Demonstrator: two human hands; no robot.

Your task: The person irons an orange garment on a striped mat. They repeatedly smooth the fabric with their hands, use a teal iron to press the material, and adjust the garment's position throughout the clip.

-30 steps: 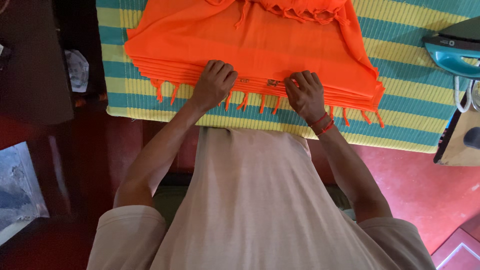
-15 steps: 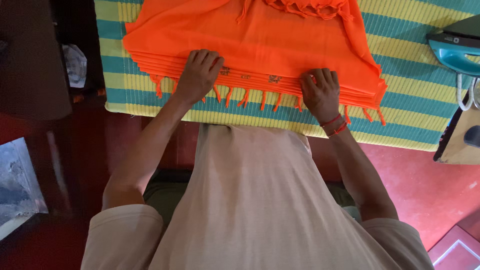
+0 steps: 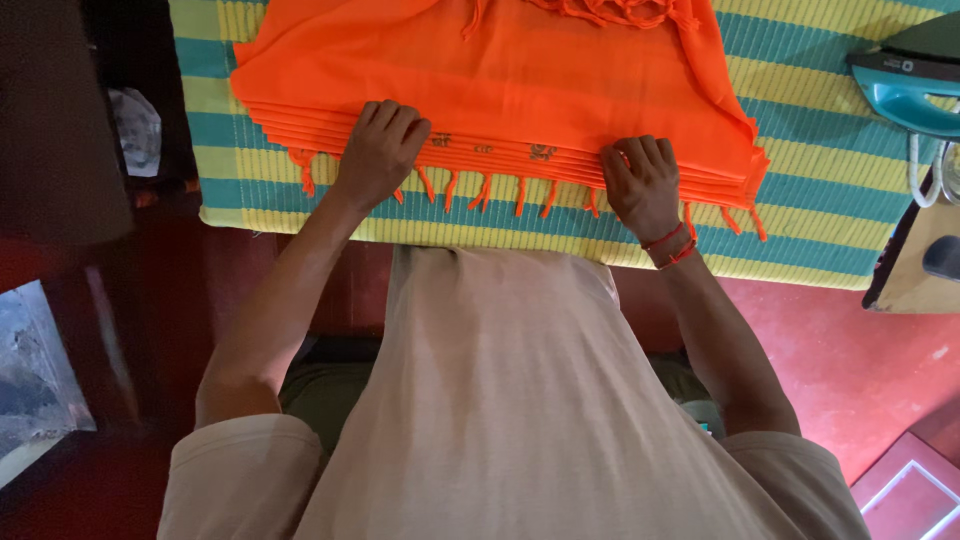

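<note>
A big orange cloth (image 3: pixel 540 80) lies folded in many layers on a mat with yellow and blue-green stripes (image 3: pixel 820 190). The folded edge of the cloth faces the person, and little orange tassels (image 3: pixel 485 190) hang off that edge onto the mat.

The left hand (image 3: pixel 378 155) lies on the near edge of the cloth, toward its left end. The fingers are curled and close together, and they press down on the top of the stack. The thumb is hidden, so it is hard to tell if the hand pinches the layers or just pushes on them.

The right hand (image 3: pixel 645 185) lies on the same edge, toward the right end. Its fingers (image 3: pixel 640 152) are bent and set side by side on the cloth, with the tips on the top layer. The palm sits over the tassels (a red string band (image 3: pixel 670 245) goes around the wrist). Again the thumb does not show, so a pinch cannot be told from a press.

The two hands are well apart, with a stretch of folded edge and tassels between them.

A blue-green iron (image 3: pixel 900 85) sits at the far right, beside the mat, with a white cord (image 3: pixel 925 175) looping down from it. The floor (image 3: pixel 830 350) below is red. The person wears a pale shirt (image 3: pixel 520 400).
</note>
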